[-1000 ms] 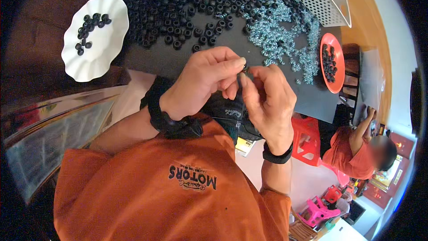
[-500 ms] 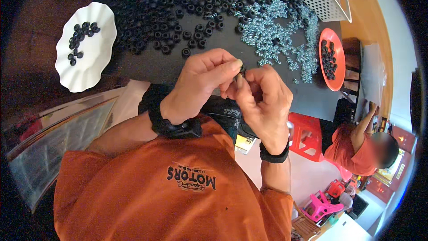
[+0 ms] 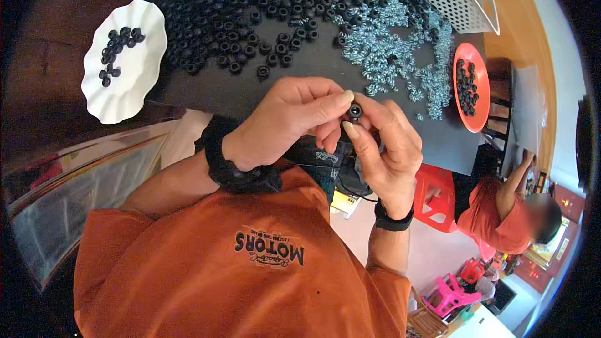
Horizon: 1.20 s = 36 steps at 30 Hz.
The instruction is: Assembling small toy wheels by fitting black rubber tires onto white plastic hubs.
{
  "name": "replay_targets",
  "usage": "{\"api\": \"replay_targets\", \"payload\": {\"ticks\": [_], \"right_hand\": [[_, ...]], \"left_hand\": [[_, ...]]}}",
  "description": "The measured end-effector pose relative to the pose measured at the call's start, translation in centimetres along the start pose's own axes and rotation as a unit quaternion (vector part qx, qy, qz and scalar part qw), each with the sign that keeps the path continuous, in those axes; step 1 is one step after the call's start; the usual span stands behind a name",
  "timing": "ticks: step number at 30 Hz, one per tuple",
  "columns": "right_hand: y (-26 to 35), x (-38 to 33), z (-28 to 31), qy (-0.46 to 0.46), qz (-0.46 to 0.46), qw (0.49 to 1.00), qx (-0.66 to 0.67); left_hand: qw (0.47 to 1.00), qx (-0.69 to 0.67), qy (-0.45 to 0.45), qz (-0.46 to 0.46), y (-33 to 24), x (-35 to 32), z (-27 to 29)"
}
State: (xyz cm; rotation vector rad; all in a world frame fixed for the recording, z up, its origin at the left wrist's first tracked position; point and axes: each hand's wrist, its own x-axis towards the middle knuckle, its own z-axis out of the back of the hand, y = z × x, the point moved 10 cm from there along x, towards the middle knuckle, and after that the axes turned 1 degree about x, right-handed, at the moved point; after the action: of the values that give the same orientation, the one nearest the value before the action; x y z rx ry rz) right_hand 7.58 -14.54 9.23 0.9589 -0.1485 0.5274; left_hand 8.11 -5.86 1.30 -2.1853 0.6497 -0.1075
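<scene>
I hold one small black rubber ring (image 3: 355, 111) between both hands, in the air just in front of my chest and on the near side of the dark table (image 3: 313, 66). My left hand (image 3: 285, 125) is closed around it with the thumb stretched to touch the ring from the left. My right hand (image 3: 385, 144) pinches it from the right and from below, with thumb and forefinger. I cannot tell if a metal piece is already sitting inside the ring; it is too small to see.

The ring is tiny and probably smooth, so I think it can easily slip out if one thumb presses harder than the other. Then it would fall below my hands to my lap or to the floor, not to the table, because my hands are at the near edge of the table and not over it.

Just beyond my left hand lies a wide heap of black rubber rings (image 3: 250, 25), and beyond my right hand a heap of small silver-blue metal coils (image 3: 388, 56). If I reach carelessly, my wrist may push loose pieces over the near edge. The white scalloped plate (image 3: 147, 62), well to the left of my left hand, seems to hang over the table's edge, so a knock with my elbow could tip it. The orange round dish (image 3: 479, 100) is to the right of my right hand.
</scene>
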Motion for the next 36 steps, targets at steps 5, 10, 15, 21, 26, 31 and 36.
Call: {"api": "replay_targets", "payload": {"ticks": [5, 10, 15, 21, 26, 31, 36], "right_hand": [[0.3, 0.0, -0.4, 0.012, 0.024, 0.999, -0.024], [0.7, 0.4, -0.5, 0.027, 0.020, 0.999, -0.013], [0.8, 0.5, -0.8, 0.028, 0.047, 0.998, -0.026], [0.9, -0.2, -1.3, 0.022, 0.052, 0.998, -0.026], [1.9, 0.1, -1.3, 0.019, 0.075, 0.996, -0.035], [1.4, -0.3, -1.3, 0.019, 0.034, 0.999, -0.024], [0.6, -0.9, -0.6, 0.021, 0.011, 0.995, -0.101]], "left_hand": [[0.996, 0.086, -0.011, -0.033, -0.8, -0.2, 0.2], [0.996, 0.094, 0.000, 0.011, -0.3, -0.3, 0.1], [0.992, 0.120, 0.012, 0.039, 0.4, -0.2, 0.2], [0.996, 0.062, 0.014, 0.065, 1.5, -0.7, 0.8], [0.997, 0.005, -0.009, 0.079, 1.2, -0.4, 0.8], [0.997, 0.062, 0.014, 0.050, 0.5, -0.5, 0.2], [0.997, 0.078, 0.000, 0.023, 0.4, -0.5, 0.3]]}}
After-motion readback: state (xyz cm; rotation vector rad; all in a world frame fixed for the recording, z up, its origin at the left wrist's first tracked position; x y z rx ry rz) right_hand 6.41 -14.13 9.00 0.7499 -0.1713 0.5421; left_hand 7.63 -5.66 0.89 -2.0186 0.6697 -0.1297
